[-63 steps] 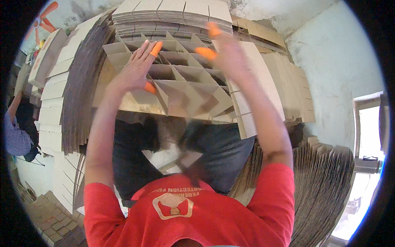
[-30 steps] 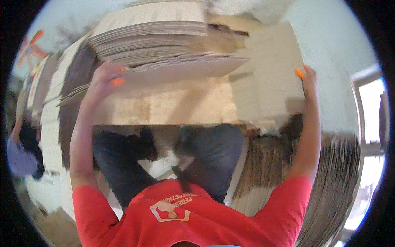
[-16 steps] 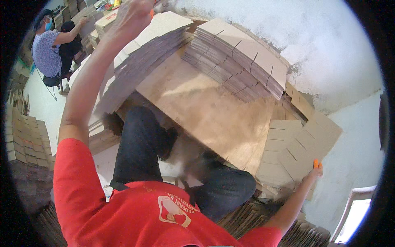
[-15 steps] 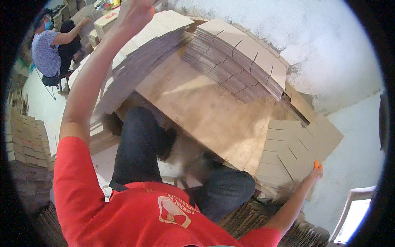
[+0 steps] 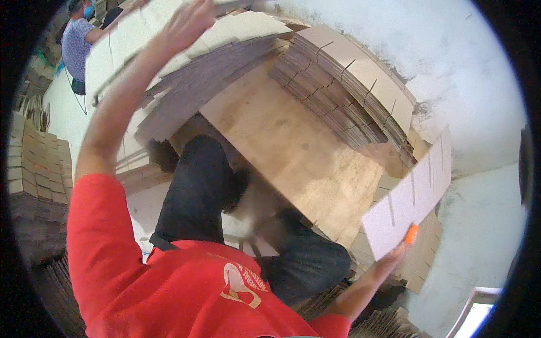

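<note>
My right hand [image 5: 399, 252], with an orange cover on its thumb, grips a slotted cardboard sheet [image 5: 414, 194] by its near edge. That sheet is tilted up over other slotted cardboard pieces [image 5: 425, 253] at the right end of the board. At the upper left, my left hand [image 5: 190, 25] is blurred and seems to grip a wide, pale slotted sheet [image 5: 121, 48], though its fingertips are hard to make out. The wide sheet spreads above a leaning stack of cardboard [image 5: 211, 67].
A wooden board [image 5: 282, 135] lies before my bent legs. Beyond it a tall stack of slotted cardboard [image 5: 344, 84] stands by the pale wall [image 5: 479, 112]. More piled cardboard [image 5: 39, 180] is at the far left. Another person [image 5: 81, 50] sits at the upper left.
My right hand has raised a slotted sheet off the pieces at the right. My left hand has come lower, and a wide sheet now covers the boxes at the upper left.
</note>
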Tool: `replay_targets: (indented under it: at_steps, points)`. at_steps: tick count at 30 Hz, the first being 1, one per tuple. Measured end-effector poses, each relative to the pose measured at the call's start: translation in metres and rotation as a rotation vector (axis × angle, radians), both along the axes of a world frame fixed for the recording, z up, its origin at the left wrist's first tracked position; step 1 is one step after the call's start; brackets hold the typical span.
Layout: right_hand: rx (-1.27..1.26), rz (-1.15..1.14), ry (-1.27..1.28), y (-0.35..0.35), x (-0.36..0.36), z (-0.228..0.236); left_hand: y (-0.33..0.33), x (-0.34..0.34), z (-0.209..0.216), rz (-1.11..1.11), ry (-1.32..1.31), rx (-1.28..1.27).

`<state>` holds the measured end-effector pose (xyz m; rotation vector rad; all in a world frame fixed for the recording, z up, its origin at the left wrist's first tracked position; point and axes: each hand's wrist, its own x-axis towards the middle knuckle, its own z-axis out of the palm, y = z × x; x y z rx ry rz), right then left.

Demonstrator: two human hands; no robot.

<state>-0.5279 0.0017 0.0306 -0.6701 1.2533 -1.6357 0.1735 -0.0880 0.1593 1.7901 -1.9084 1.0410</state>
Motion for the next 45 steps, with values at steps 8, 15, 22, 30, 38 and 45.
replay_targets:
  at_steps: [8,15,22,30,38,45]
  points:
    - [-0.066,0.177,-0.302,-0.028,0.061,-0.06,0.03,0.025,-0.132,0.188,-0.174,0.25]
    - [-0.116,0.171,-0.632,-0.029,0.094,-0.043,-0.039,0.032,-0.131,0.192,-0.054,0.226]
    - [-0.212,0.163,-0.613,-0.044,0.094,-0.05,-0.033,-0.004,-0.093,0.313,0.089,0.42]
    - [-0.227,0.113,0.022,-0.062,0.082,0.021,-0.084,-0.165,-0.051,-0.488,0.392,0.146]
    - [-0.107,-0.285,0.304,-0.057,0.112,0.013,-0.175,-0.341,-0.091,-0.695,0.13,0.096]
    - [-0.103,-0.187,0.188,-0.052,0.106,0.012,-0.199,-0.383,-0.085,-0.45,-0.29,0.473]
